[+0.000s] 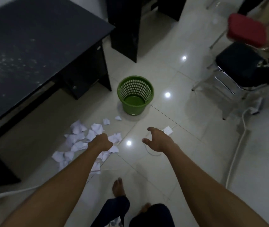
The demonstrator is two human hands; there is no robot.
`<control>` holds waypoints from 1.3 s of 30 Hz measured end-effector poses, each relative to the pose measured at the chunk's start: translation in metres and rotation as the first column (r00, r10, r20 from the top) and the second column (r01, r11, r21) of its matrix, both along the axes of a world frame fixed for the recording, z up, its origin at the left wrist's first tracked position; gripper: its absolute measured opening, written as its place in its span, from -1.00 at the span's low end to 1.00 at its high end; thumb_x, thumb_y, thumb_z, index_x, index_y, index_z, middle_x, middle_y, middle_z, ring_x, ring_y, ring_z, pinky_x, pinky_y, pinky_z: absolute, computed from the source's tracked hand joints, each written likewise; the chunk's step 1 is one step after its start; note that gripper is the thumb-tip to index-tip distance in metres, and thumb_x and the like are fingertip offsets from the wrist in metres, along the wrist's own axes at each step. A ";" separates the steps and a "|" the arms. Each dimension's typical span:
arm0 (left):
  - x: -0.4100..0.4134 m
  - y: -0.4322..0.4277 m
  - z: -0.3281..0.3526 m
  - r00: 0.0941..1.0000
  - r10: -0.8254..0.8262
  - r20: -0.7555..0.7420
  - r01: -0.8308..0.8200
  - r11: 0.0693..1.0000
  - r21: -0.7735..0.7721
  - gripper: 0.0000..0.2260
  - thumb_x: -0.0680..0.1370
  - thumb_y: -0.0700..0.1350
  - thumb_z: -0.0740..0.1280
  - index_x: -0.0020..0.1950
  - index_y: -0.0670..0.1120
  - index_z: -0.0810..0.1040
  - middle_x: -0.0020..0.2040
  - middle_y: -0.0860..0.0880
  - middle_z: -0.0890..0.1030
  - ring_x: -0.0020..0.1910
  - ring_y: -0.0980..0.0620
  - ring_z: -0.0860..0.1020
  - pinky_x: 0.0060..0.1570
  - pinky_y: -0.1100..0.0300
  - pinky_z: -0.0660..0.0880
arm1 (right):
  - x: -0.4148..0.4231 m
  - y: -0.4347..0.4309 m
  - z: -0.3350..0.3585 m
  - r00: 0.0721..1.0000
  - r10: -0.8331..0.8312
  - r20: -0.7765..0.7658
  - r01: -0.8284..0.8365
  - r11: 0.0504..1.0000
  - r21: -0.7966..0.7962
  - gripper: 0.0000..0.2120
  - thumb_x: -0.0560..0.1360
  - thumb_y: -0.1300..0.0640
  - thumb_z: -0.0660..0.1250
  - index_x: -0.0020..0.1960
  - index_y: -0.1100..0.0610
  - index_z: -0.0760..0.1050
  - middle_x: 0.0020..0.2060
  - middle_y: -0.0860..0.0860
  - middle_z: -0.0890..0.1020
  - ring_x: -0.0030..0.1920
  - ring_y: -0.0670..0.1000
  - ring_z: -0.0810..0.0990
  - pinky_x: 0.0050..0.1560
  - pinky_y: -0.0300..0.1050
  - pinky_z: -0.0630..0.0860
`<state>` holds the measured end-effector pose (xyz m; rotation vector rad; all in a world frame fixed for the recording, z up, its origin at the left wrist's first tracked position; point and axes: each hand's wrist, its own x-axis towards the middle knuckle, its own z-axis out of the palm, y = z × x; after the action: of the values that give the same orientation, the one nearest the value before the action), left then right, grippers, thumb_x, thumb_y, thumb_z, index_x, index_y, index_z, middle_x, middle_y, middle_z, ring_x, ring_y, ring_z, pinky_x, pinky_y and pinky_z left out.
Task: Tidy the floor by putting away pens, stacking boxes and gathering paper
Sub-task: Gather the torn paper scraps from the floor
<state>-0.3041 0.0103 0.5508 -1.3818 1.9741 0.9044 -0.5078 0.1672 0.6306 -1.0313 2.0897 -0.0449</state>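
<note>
on the floor (195,136), crumpled paper (79,136) trails diagonally toward an upright basket (135,110).

Glossy pale tile floor (187,161), dark desk (32,46), black chair (238,63), red chair (245,30)

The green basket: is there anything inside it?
Nothing shows inside the green basket, just its bare bottom. Its near wall hides a sliver of it. The crumpled paper lies outside, on the floor.

Our left hand (101,142) hides its own fingers, so we cannot tell if it grips any crumpled paper (79,128). The red chair (245,30) is blurred and cut by the right edge.
</note>
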 end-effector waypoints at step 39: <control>0.138 0.146 -0.235 0.247 0.966 0.076 -0.969 0.246 0.023 -0.14 0.28 0.16 0.25 0.48 -0.24 0.19 0.45 -0.22 0.31 0.41 -0.17 0.33 0.35 0.10 0.32 | 0.028 -0.125 -0.322 0.631 0.775 0.046 -0.769 0.632 -0.094 -0.17 0.48 -0.23 0.28 0.55 0.09 -0.04 0.55 0.08 0.02 0.52 0.13 0.10 0.43 0.08 0.22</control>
<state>-0.1656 0.1566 0.3162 -2.6125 0.7544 1.3722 -0.4798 0.0418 0.3088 -1.8642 1.4090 0.2780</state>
